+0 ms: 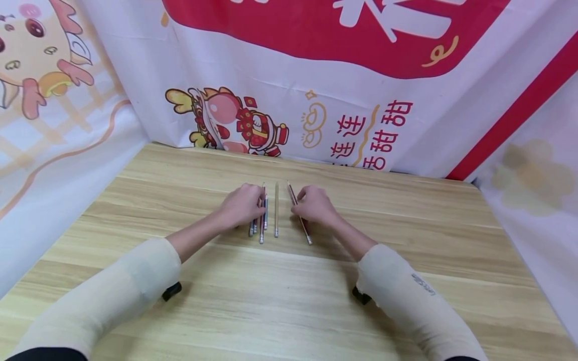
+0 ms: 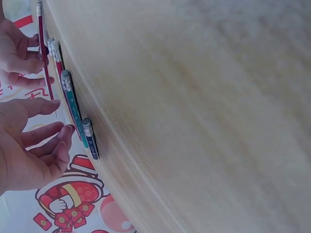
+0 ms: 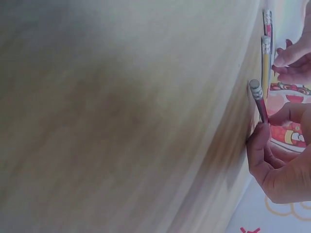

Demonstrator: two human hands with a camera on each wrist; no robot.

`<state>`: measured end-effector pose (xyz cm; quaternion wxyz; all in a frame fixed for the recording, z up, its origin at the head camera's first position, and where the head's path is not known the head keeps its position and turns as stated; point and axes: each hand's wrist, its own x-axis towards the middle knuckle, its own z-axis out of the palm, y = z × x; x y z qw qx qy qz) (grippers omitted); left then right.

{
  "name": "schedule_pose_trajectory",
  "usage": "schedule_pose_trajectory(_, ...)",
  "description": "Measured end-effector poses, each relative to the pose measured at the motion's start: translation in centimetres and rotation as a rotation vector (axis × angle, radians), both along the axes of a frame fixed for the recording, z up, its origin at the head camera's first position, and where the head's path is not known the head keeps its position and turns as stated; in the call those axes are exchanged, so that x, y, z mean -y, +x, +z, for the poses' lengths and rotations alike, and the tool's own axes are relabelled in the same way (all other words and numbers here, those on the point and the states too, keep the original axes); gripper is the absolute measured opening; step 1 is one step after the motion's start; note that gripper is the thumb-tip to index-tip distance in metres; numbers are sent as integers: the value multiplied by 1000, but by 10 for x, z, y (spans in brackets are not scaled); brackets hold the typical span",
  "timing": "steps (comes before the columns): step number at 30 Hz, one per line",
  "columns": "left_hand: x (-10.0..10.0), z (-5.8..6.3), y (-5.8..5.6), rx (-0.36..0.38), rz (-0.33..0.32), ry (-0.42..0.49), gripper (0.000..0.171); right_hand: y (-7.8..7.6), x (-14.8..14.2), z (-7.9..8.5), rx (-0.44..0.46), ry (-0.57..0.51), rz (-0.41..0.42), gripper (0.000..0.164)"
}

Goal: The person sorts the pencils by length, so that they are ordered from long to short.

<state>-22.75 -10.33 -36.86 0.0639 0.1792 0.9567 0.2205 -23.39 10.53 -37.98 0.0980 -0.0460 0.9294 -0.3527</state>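
My right hand (image 1: 316, 204) pinches a dark red pencil (image 1: 305, 231) between thumb and fingers. The pencil slants on the wooden table, its eraser end toward me. In the right wrist view the fingertips grip it below its eraser end (image 3: 255, 87). A plain yellow pencil (image 1: 277, 213) lies straight between the two hands, touched by neither. My left hand (image 1: 243, 204) is beside a loose group of pencils, among them a red pencil (image 1: 262, 229) and a blue pencil (image 1: 266, 215). The left wrist view has its fingers loosely bent, thumb apart, close to a teal pencil (image 2: 74, 108).
The wooden table (image 1: 289, 301) reaches to a printed white and red cloth (image 1: 289, 75) hanging along its far edge. More cloth hangs at the left and right sides. A dark blue pencil (image 2: 90, 141) lies at the outer side of the group.
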Motion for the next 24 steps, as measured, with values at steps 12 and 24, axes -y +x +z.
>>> schedule_pose_trajectory(12, -3, -5, -9, 38, -1, 46, 8, 7, -23, 8, 70, -123, -30, 31)
schedule_pose_trajectory(24, -10, -8, -14, 34, 20, 55, 15, 11, -35, 9, 52, -131, -40, 35)
